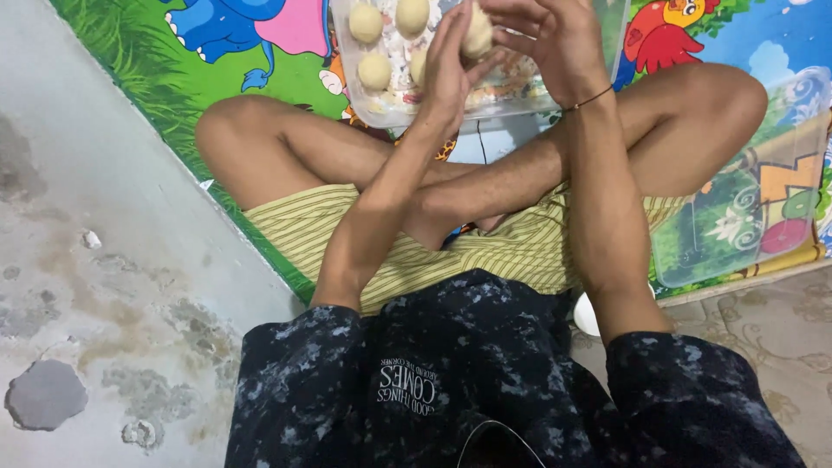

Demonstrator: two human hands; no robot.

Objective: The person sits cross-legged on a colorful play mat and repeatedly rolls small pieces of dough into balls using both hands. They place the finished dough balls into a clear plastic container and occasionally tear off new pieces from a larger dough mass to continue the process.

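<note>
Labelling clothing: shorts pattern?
Shorts: yellow-green with thin dark stripes, clearest in the head view.

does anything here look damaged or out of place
Yes: the grey plaster wall is stained and chipped, with a bare patch low down. The clear plastic lid lies off the clear plastic tray of pale dough balls.

I log a pale cream dough ball (476,35) pressed between my left hand (448,74) and right hand (555,43), with matching cream balls (374,71) in the clear plastic tray (511,94) at twelve o'clock. The play mat (173,78) is bright green with blue, pink and red cartoon animals. My shorts (390,251) are yellow-green with thin stripes, my shirt (485,381) dark navy with grey speckles, the wall (87,260) at nine o'clock stained grey-white.
</note>
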